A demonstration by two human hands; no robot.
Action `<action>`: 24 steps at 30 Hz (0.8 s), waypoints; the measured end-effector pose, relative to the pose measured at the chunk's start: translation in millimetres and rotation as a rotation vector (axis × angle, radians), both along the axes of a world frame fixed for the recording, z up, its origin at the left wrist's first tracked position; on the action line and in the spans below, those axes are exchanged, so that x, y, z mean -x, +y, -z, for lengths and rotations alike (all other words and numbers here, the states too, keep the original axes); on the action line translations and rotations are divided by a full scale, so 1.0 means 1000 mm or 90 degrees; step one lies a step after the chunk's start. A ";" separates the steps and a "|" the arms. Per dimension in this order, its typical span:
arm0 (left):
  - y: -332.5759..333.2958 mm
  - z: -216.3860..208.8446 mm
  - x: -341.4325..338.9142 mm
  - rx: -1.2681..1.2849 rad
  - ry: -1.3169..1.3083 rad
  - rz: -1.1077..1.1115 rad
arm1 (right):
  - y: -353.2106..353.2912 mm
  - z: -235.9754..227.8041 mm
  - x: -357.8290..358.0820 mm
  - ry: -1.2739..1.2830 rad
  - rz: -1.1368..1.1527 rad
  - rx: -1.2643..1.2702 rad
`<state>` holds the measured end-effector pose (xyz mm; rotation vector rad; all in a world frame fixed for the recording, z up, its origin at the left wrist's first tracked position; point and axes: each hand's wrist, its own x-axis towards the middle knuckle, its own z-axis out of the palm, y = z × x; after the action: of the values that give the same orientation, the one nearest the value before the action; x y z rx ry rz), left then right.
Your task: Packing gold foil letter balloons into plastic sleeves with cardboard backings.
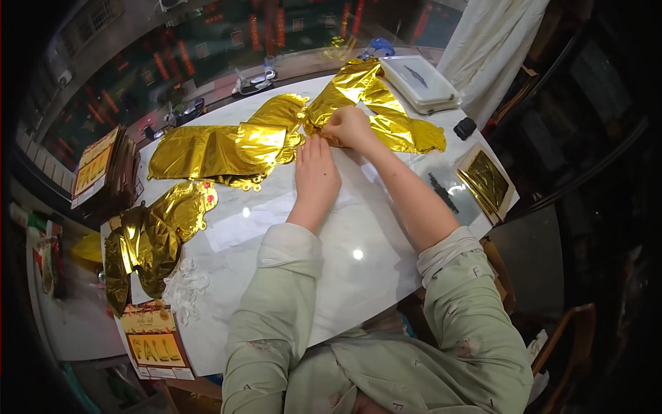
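Note:
My left hand [317, 172] lies flat on the table, its fingers stretched out and its fingertips at the edge of the gold foil. Just right of it, my right hand [350, 130] is closed in a pinch on the lower corner of a flat gold foil balloon [408, 132]. What exactly sits between those fingertips is partly hidden. Left of my hands, more flat gold foil balloons [200, 150] overlap one another, with small tabs along their edges. A further gold balloon pile [153, 231] rests at the table's left side.
Printed card packages [103, 165] are stacked at the left edge, and one package [153, 343] lies near left beside white string [185, 288]. A clear-lidded box [420, 83] stands far right. Gold packets [485, 181] and a small black object [465, 127] lie along the right edge.

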<state>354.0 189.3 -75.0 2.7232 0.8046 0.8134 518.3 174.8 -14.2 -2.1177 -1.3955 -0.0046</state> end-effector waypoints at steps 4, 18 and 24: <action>-0.001 -0.010 -0.011 -0.080 -0.066 0.030 | -0.010 0.007 -0.041 0.185 -0.035 -0.035; 0.006 -0.004 -0.001 -0.048 0.049 0.031 | -0.098 -0.122 -0.302 0.806 0.139 -0.717; 0.001 -0.008 -0.008 -0.011 0.034 0.056 | -0.260 -0.231 -0.365 0.146 0.385 -0.899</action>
<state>362.1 190.6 -67.1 2.7836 0.6866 0.7357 883.2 -85.6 216.6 -1.1307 -0.2709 -0.7254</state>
